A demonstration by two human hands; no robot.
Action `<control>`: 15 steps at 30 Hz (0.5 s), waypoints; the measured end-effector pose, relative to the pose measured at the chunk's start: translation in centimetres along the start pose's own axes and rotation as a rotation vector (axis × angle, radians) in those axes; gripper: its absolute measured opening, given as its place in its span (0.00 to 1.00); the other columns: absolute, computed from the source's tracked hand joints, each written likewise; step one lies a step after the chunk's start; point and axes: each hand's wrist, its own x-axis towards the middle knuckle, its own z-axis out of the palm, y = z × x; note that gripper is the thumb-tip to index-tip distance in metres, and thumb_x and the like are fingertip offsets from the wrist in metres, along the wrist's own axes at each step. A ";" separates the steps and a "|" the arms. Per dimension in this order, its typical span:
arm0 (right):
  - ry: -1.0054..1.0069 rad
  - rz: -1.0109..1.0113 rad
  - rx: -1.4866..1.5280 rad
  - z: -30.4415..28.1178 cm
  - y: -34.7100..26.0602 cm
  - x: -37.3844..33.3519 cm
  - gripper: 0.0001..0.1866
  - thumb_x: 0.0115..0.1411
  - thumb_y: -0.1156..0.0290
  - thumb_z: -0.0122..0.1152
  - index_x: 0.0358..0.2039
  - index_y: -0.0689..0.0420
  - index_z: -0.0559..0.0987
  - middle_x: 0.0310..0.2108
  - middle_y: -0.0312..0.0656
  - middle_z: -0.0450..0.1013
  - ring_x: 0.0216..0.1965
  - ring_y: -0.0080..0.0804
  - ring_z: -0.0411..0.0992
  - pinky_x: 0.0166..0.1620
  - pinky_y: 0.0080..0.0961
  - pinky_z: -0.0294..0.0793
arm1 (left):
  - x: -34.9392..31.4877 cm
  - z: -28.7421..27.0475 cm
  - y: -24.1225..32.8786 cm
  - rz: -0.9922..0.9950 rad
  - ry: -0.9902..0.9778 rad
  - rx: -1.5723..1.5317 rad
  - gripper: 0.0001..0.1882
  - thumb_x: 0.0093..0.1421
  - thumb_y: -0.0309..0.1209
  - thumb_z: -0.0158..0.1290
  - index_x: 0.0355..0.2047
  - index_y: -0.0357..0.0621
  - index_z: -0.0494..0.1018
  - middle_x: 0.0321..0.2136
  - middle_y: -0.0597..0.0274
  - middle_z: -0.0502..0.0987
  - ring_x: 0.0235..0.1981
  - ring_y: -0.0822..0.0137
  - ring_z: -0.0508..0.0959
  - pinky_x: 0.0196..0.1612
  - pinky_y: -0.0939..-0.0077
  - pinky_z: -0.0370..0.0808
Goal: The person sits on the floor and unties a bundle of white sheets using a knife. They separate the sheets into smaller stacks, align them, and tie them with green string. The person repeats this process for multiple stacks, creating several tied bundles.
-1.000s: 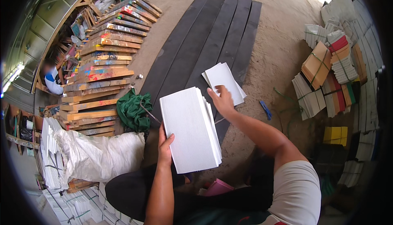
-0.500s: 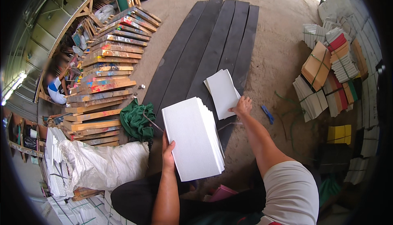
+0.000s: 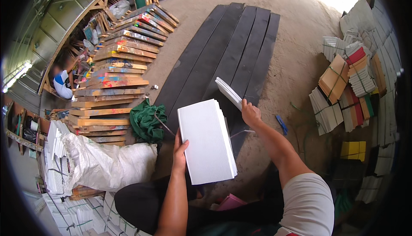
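A thick stack of white ribbed sheets [image 3: 205, 143] is tilted up in front of me. My left hand [image 3: 179, 152] grips its left edge, the thumb on the front face and the fingers behind. My right hand [image 3: 251, 113] is closed on a thinner stack of white sheets [image 3: 228, 92], held by its near end and seen nearly edge-on. This thinner stack is above and right of the thick one, over long dark grey boards [image 3: 214, 51] lying on the ground. The two stacks look apart from each other.
At left stands a long row of paint-stained wooden pieces [image 3: 116, 81], with green cloth [image 3: 146, 119] and a white sack [image 3: 111, 161] nearer. A blue tool-like object [image 3: 281, 124] lies at right, before tied bundles of sheets [image 3: 332, 79]. Another person [image 3: 63, 83] is at far left.
The thinner stack in my right hand has turned from showing its broad face to nearly edge-on. The thick stack has hardly moved in my left hand. The view has shifted slightly.
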 end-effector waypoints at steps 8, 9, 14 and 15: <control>0.311 -0.186 0.105 -14.8 -7.1 -1.9 0.17 0.62 0.69 0.61 0.50 0.58 0.73 0.37 0.50 0.80 0.36 0.52 0.83 0.37 0.46 0.83 | 0.0 0.0 2.1 0.178 0.226 0.235 0.34 0.73 0.41 0.50 0.72 0.36 0.58 0.67 0.45 0.67 0.68 0.55 0.67 0.70 0.63 0.61; 0.410 -0.248 0.098 -17.4 -8.3 -3.3 0.18 0.61 0.69 0.62 0.51 0.57 0.74 0.36 0.48 0.80 0.35 0.49 0.83 0.35 0.45 0.83 | 0.3 0.2 2.4 0.237 0.297 0.310 0.34 0.73 0.43 0.50 0.72 0.35 0.59 0.65 0.44 0.69 0.66 0.55 0.69 0.69 0.64 0.64; 0.787 -0.598 -0.201 -23.9 -14.6 -11.7 0.22 0.58 0.68 0.61 0.55 0.51 0.81 0.32 0.36 0.77 0.29 0.26 0.78 0.23 0.26 0.70 | 0.0 5.9 9.0 0.100 0.041 -0.178 0.33 0.74 0.50 0.50 0.70 0.42 0.61 0.60 0.51 0.73 0.61 0.57 0.73 0.61 0.55 0.72; 0.857 -0.671 -0.232 -24.3 -15.6 -13.4 0.22 0.58 0.67 0.61 0.55 0.49 0.82 0.31 0.35 0.76 0.29 0.25 0.77 0.23 0.24 0.68 | 0.1 6.8 9.7 0.074 -0.047 -0.350 0.34 0.74 0.51 0.50 0.70 0.43 0.61 0.59 0.53 0.73 0.60 0.58 0.73 0.60 0.54 0.72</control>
